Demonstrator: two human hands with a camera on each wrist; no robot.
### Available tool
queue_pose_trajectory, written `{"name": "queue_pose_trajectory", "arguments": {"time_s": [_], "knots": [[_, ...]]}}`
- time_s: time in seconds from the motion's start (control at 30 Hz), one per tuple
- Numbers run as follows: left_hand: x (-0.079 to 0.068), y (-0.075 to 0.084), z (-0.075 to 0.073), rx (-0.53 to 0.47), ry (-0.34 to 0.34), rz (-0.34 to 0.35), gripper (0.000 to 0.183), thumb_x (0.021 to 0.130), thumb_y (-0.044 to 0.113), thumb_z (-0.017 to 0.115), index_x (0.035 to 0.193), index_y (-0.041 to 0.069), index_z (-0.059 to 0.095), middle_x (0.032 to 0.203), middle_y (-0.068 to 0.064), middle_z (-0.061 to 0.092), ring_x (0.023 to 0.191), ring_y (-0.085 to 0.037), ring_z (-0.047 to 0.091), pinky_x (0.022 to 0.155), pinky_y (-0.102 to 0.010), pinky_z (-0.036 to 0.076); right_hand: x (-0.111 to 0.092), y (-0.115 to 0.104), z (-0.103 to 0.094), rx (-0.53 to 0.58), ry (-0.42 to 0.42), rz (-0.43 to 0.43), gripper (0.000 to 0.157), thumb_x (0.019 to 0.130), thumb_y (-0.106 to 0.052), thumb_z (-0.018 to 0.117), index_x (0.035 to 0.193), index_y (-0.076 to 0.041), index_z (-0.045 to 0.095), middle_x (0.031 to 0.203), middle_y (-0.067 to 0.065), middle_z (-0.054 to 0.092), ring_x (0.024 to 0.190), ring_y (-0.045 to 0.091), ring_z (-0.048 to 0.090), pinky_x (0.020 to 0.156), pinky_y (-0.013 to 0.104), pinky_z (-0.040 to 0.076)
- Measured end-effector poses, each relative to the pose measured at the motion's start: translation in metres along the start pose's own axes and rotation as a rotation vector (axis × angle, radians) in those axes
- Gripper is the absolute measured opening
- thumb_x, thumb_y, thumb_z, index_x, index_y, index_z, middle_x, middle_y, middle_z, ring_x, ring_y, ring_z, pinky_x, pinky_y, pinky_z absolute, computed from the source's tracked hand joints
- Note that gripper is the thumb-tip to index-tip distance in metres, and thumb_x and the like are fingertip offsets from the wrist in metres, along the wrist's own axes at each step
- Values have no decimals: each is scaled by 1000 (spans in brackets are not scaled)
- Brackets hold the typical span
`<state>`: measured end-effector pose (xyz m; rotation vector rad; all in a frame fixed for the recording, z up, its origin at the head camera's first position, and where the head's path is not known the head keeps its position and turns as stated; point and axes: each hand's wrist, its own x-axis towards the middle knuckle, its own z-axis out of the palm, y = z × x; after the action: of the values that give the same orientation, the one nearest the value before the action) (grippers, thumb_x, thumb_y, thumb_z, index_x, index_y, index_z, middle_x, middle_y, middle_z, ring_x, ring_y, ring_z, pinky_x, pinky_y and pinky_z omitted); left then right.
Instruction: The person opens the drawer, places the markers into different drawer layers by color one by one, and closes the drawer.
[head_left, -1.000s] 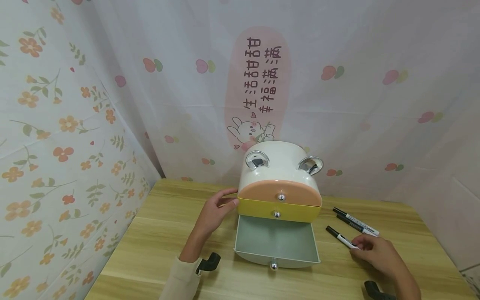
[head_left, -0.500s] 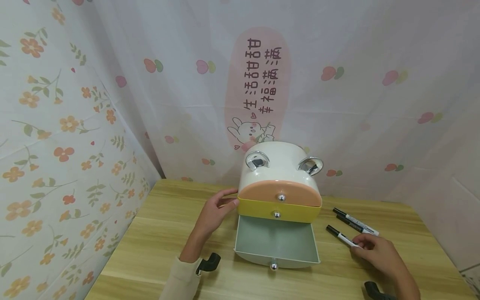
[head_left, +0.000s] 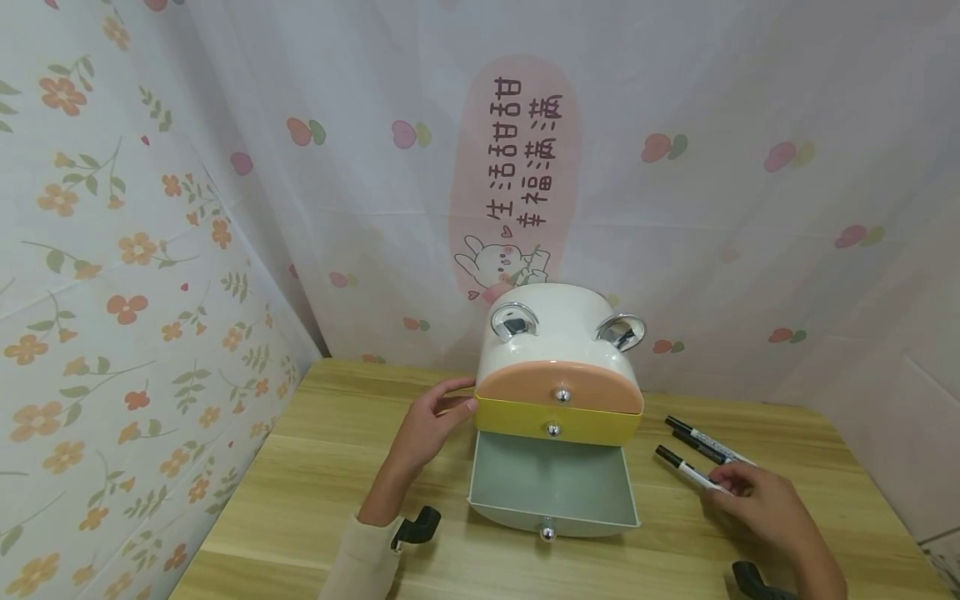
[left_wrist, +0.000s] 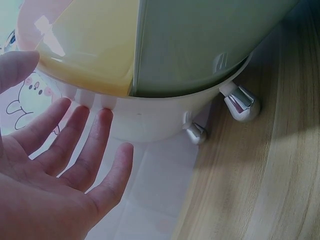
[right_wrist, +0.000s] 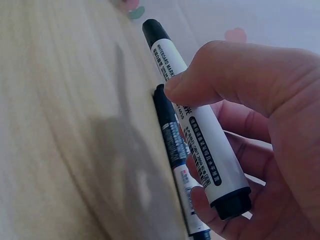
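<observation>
My right hand (head_left: 765, 504) pinches a white whiteboard marker (right_wrist: 200, 135) with black ends between thumb and fingers, close over the wooden table. In the right wrist view a second marker (right_wrist: 175, 145), dark and white, shows behind it. My left hand (head_left: 427, 429) lies along the left side of a small drawer organizer (head_left: 558, 333), with fingers fairly straight and fingertips at its white shell. The thumb is by the yellow drawer (head_left: 517, 418). Below it, the pale green bottom drawer (head_left: 555, 483) is pulled out, with nothing inside. The orange top drawer (head_left: 525, 385) is closed.
Two markers (head_left: 705, 442) lie side by side on the wooden table (head_left: 300, 500), right of the organizer. A printed curtain (head_left: 375, 208) hangs behind the table and a floral one (head_left: 150, 333) at the left. Silver feet (left_wrist: 242, 105) stick out from the organizer.
My right hand has shifted slightly up and to the right in the head view, bringing the pinched marker with it. The left hand and the drawers have stayed put.
</observation>
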<state>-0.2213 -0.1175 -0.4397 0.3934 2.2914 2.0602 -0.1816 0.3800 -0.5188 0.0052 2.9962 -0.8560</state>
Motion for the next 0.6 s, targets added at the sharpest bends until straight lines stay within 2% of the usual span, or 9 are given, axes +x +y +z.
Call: {"name": "queue_pose_trajectory", "arguments": {"time_s": [0.1, 0.33, 0.6], "knots": [[2, -4, -1, 13, -5, -15, 37, 97, 24, 65, 132, 15, 60, 135, -4, 57, 121, -30, 57, 96, -47, 50, -1, -4, -2, 7, 22, -16, 26, 86, -29, 76, 101, -10, 69, 85, 1, 61, 73, 10, 52, 58, 24, 42], [11, -29, -2, 13, 4, -20, 39, 96, 30, 66, 133, 20, 59, 135, 0, 57, 121, -27, 58, 96, -48, 50, -5, -16, -8, 17, 79, -89, 19, 86, -25, 76, 98, -11, 69, 84, 0, 61, 71, 6, 52, 58, 24, 45], [11, -31, -3, 3, 1, 9, 39, 93, 39, 68, 130, 27, 62, 131, 4, 59, 118, -21, 59, 94, -45, 51, -7, -26, -17, 13, 118, -166, 17, 85, -22, 78, 96, -14, 69, 83, -5, 62, 72, 3, 53, 59, 24, 48]]}}
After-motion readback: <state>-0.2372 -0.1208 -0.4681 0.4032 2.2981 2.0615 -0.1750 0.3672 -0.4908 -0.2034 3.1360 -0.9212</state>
